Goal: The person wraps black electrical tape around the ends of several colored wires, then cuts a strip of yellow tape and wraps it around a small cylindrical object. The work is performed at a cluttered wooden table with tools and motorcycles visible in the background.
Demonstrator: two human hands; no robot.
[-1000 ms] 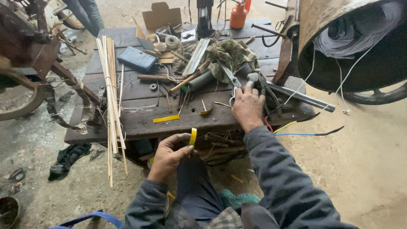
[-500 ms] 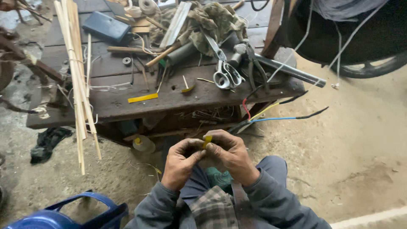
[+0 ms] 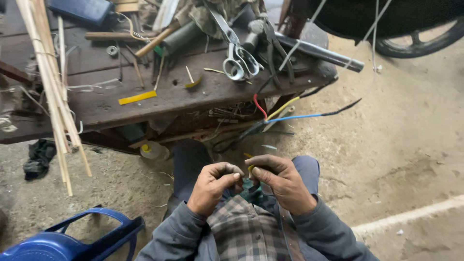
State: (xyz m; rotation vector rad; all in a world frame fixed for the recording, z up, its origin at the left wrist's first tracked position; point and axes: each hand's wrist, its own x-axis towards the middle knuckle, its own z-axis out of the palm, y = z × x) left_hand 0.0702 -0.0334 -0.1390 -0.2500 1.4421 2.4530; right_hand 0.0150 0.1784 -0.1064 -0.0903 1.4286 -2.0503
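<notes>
While both hands are held together above the lap, a small yellow piece (image 3: 250, 168) is pinched between the left hand (image 3: 212, 186) and the right hand (image 3: 282, 181), low in the view and well apart from the bench (image 3: 193, 96). Both sets of fingers are curled and pressed together on it; only a sliver of yellow is seen between them. It is judged to be light, thin and bendable, perhaps tape or wire sleeve, and best held by its ends with fingertips. Its full shape and length are hidden by the fingers. A dark cord (image 3: 278, 217) is seen running down from the right hand; whether it is joined to the piece cannot be told. Scissors (image 3: 237, 60), loose wires (image 3: 290, 116) and cane strips (image 3: 53, 96) are left on or beside the bench.
</notes>
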